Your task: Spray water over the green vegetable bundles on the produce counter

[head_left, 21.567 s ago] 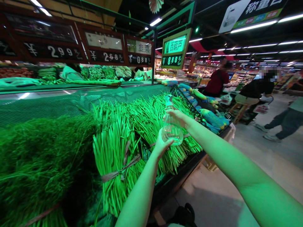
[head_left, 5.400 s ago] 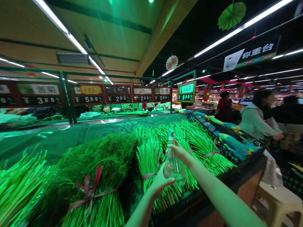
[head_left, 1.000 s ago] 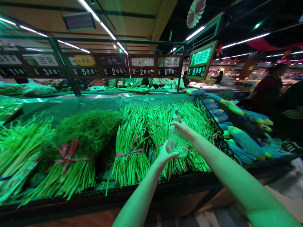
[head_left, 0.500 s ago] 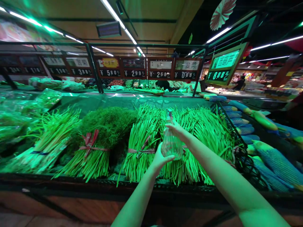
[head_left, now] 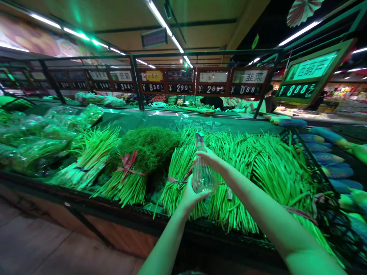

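Note:
A clear, ribbed, pear-shaped bottle with a narrow neck and a slanted grey top stands nearly upright in front of me, leaning slightly left. Around its lower left side and base curls my left hand, thumb across the front. My right hand closes on the neck from the right; some of its fingers are hidden. Behind the bottle lie tied bundles of long green garlic chives. Left of them is a feathery green bunch tied with red ribbon.
Leafy bunches and plastic-bagged greens fill the left of the dark-edged display. At right, a black crate wall borders netted gourd-like vegetables. Price signs hang from a rail above. Floor tiles show lower left.
My view has turned left, so the display and signs shift right in the picture. The bottle tilts slightly more to the left, with both hands keeping their hold.

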Available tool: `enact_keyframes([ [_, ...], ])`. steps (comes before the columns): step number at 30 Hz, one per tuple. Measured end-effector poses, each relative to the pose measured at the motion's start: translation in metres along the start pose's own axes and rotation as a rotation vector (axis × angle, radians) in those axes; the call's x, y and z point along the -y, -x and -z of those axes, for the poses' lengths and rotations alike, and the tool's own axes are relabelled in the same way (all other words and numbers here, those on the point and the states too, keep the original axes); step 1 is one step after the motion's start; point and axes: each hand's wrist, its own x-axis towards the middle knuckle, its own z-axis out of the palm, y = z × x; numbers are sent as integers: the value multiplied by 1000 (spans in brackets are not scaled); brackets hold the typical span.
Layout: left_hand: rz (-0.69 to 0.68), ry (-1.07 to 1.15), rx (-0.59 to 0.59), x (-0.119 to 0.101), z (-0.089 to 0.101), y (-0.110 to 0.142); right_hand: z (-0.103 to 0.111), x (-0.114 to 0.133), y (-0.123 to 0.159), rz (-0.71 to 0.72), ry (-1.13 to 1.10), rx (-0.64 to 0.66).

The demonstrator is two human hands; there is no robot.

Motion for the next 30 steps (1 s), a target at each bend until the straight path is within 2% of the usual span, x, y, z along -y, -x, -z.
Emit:
enact_keyframes([
  [8,-15,-46,-30,-1,5,4,-8,-2,-4,-22,-20,34],
  [17,38,-32,-48,-2,-5,7,-2,-2,3,-15,-22,10],
  [26,13,-13,42,0,-13,2,11,2,12,-38,-33,-58],
  [30,29,-23,34,-1,-20,0,15,9,18,-48,-53,-127],
])
